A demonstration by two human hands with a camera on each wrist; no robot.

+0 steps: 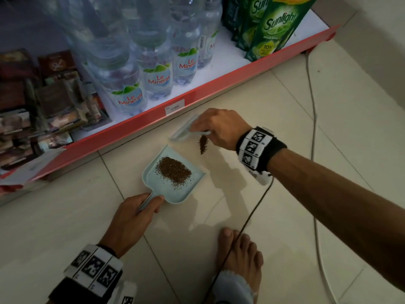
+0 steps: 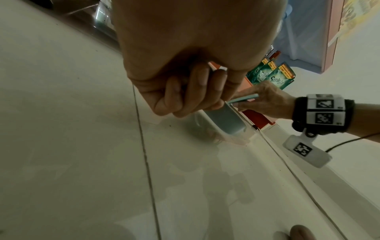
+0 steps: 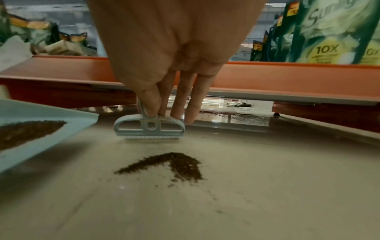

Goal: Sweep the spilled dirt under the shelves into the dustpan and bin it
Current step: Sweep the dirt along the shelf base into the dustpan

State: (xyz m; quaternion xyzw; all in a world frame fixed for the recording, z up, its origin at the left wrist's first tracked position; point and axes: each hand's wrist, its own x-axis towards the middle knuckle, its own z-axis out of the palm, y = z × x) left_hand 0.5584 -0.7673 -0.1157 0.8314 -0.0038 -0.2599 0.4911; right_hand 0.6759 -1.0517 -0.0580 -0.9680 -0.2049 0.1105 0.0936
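A pale blue dustpan (image 1: 192,189) lies on the tiled floor with a heap of brown dirt (image 1: 174,170) in it. My left hand (image 1: 140,210) grips its handle (image 2: 226,120). My right hand (image 1: 215,128) pinches the handle of a small pale blue brush (image 1: 183,130), whose head (image 3: 150,129) stands on the floor close to the red shelf edge (image 1: 197,93). A smaller streak of dirt (image 1: 203,144) lies on the floor under my right hand, between brush and pan (image 3: 174,164). More specks (image 3: 236,116) lie under the shelf.
Water bottles (image 1: 155,73) and green soap pouches (image 1: 271,29) stand on the bottom shelf. A bare foot (image 1: 241,257) rests near the lower middle. A black cable (image 1: 247,222) and a white cable (image 1: 315,216) run across the tiles on the right.
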